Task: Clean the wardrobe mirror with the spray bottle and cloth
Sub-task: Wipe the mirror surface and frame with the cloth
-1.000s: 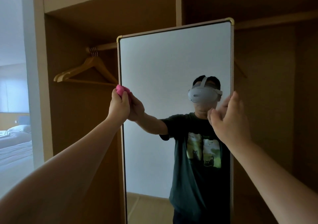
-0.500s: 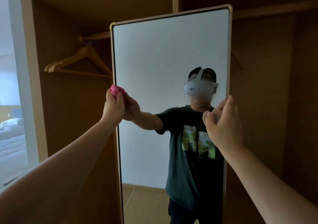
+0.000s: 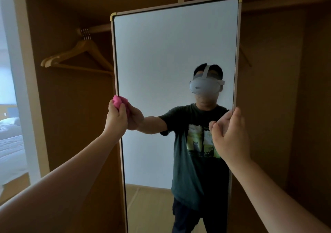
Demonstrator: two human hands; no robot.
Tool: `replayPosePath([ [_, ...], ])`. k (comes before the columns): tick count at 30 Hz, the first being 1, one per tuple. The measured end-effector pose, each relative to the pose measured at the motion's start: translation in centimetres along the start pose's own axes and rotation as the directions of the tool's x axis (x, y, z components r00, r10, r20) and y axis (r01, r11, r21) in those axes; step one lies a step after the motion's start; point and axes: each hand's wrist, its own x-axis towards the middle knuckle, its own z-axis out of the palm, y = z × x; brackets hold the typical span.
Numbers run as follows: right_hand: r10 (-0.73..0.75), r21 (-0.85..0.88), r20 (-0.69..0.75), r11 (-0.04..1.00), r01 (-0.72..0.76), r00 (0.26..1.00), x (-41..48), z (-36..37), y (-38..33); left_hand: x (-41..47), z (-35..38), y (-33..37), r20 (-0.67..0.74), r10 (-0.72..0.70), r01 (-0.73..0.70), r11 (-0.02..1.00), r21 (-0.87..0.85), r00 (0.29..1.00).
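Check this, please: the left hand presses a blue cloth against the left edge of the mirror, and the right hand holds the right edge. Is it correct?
Not quite: the cloth is pink, not blue, as the head view shows. The left hand presses this pink cloth against the left edge of the mirror, and the right hand holds the right edge.

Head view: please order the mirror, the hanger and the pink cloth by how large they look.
1. Mirror, by far the largest.
2. Hanger, partly behind the mirror.
3. Cloth, smallest; the left hand hides part of it.
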Motion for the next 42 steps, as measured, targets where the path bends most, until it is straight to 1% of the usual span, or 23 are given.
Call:
replayPosePath([
  [12,0.022,0.006,0.031,1.000,-0.022,0.999,-2.3,0.7,1.5,-2.4,-0.4,-2.6,0.023,-0.020,0.019,1.000,0.009,1.000],
  [24,0.038,0.032,0.087,0.999,-0.041,0.995,-4.8,1.2,2.9,-4.9,-0.5,-5.2,0.029,-0.017,0.015,0.998,0.069,0.999],
  [29,0.057,0.032,0.123,0.998,-0.061,0.991,-6.1,1.4,4.0,-6.0,-0.5,-6.4,0.037,-0.076,0.073,0.995,0.066,0.996],
  [31,0.067,0.034,0.135,0.997,-0.072,0.989,-6.8,1.5,4.4,-6.5,-0.5,-6.9,0.040,-0.074,0.071,0.995,0.073,0.996],
  [34,0.068,0.047,0.127,0.996,-0.075,0.990,-7.8,1.8,4.9,-7.1,-0.6,-7.6,0.048,-0.063,0.059,0.996,0.074,0.997],
  [42,0.064,0.065,0.117,0.995,-0.072,0.991,-10.0,2.4,5.7,-9.1,-0.7,-9.6,0.069,-0.122,0.114,0.988,0.102,0.990],
])
